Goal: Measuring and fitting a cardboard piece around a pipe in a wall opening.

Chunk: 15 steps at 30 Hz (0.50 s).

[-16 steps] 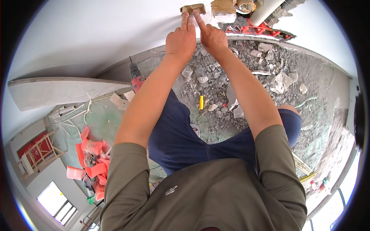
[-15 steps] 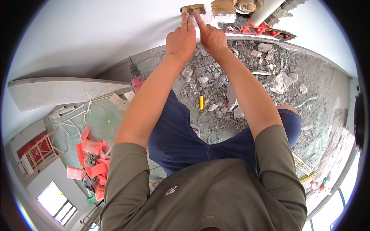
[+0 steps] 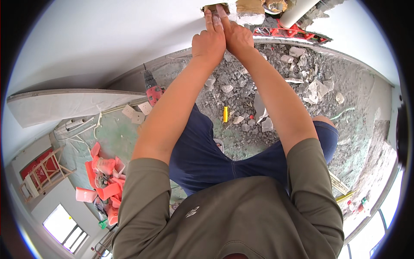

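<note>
At the top of the head view, my left hand (image 3: 208, 45) reaches into a small rectangular recess (image 3: 208, 7) in the white wall (image 3: 142, 30), two fingers stretched out and the others curled. Beside it, touching, my right hand (image 3: 237, 39) has its index finger extended into the same opening and other fingers bent. The brown piece seen at this opening is mostly hidden by the fingertips. Right of the hands are a broken brown-and-white wall patch (image 3: 249, 13), a white pipe (image 3: 292, 14) and red fittings (image 3: 293, 33) in broken wall.
Grey rubble (image 3: 312, 93) covers the floor below, with a yellow-handled tool (image 3: 225, 114). A red drill (image 3: 153, 93) lies left of my arms, near a leaning board (image 3: 60, 101) and square plates (image 3: 133, 113). Red plastic pieces (image 3: 105, 190) lie at lower left.
Both hands have shifted slightly up and right and closer together, fingertips further into the wall opening. The brown piece is now more hidden.
</note>
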{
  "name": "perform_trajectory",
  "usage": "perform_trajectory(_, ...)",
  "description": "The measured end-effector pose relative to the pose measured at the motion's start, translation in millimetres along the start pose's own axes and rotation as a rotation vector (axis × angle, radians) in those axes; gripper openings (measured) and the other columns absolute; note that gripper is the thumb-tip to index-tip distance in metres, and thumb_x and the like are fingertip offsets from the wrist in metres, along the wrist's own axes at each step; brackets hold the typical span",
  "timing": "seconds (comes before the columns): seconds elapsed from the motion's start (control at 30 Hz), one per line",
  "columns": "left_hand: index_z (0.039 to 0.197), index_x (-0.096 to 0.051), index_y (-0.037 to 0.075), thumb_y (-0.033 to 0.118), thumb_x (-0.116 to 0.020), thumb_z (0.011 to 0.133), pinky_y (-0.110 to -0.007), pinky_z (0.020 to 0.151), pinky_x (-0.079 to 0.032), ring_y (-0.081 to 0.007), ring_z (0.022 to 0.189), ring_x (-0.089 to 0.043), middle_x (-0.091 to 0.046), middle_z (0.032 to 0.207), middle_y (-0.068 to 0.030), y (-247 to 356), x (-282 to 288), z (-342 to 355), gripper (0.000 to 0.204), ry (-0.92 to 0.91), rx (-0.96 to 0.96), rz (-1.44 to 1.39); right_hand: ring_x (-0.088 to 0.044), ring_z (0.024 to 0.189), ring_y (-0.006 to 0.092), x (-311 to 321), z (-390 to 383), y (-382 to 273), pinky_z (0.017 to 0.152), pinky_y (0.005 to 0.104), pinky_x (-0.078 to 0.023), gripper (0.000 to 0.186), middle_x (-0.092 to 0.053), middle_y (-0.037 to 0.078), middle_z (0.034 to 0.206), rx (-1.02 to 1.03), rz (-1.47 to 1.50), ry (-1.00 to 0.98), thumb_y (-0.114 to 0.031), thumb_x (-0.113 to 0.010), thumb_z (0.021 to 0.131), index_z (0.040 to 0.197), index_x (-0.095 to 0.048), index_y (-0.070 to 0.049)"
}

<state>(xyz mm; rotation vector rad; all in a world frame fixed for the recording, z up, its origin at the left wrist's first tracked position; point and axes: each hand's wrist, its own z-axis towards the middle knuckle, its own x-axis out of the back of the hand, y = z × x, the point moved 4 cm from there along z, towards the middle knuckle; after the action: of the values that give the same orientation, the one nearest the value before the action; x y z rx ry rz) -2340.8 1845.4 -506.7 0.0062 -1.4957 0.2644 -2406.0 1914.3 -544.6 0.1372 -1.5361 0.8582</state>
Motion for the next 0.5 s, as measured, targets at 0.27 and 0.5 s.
perform_trajectory(0.27, 0.139, -0.030, -0.009, 0.013, -0.057, 0.081, -0.035, 0.057, -0.054, -0.0244, 0.070, -0.069, -0.027, 0.147, -0.0308, 1.4, 4.3, 0.3, 0.068, -0.019, -0.001, -0.075, -0.066, 0.078, 0.0344, 3.9, -10.5, -0.5, 0.068, 0.0442, -0.053, 0.071, -0.066, 0.016, 0.093, 0.058, 0.026, 0.159, -0.015, -0.047, 0.090, 0.150, -0.011, -0.026)
perform_trajectory(0.5, 0.136, -0.032, -0.009, 0.012, -0.055, 0.081, -0.037, 0.060, -0.055, -0.0285, 0.076, -0.069, -0.031, 0.145, -0.0308, -2.5, 11.4, 2.6, 0.063, 0.018, 0.015, -0.168, -0.068, 0.076, 0.0343, 5.3, -1.9, 0.8, 0.070, 0.0424, -0.054, 0.077, -0.068, 0.018, 0.094, -0.055, -0.150, 0.029, -0.022, -0.049, 0.092, 0.152, -0.001, -0.018)
